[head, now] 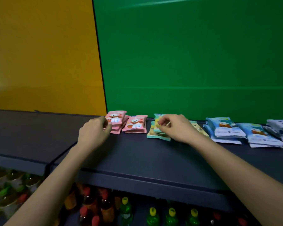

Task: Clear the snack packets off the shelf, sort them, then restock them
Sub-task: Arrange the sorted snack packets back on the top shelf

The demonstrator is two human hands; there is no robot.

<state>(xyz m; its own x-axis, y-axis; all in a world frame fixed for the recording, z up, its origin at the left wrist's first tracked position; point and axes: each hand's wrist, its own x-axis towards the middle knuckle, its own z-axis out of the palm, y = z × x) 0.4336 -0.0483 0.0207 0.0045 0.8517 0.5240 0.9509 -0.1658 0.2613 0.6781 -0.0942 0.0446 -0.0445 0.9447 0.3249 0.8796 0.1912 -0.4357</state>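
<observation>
Below the shelf (137,154), nearest the camera, bottles (153,216) stand in rows. Both forearms cross the shelf's front edge and reach toward its rear.

Left hand (93,131): at the rear of the shelf, left of centre. The fingers are curled against the left end of the pink packets (117,122). Whether they grip the stack or only touch it cannot be told.

Right hand (175,128): at the rear of the shelf, centre. Thumb and fingers pinch the upper teal packets (157,133) in their stack.

The task items lie along the rear of the shelf in stacks by colour: pink at left, teal at centre, blue packets (225,129) to the right, white packets (279,131) at the right end. Behind the shelf stand a yellow panel (39,54) and a green panel (194,54).

Step in hand, as judged: sorting appears done; restocking is under way, with stacks being placed or squared.

Next move calls for: seating the teal stack flush, edges aligned, without shifting the pink stack just beside it; light pressure only, since the packets look slippery and thin.
</observation>
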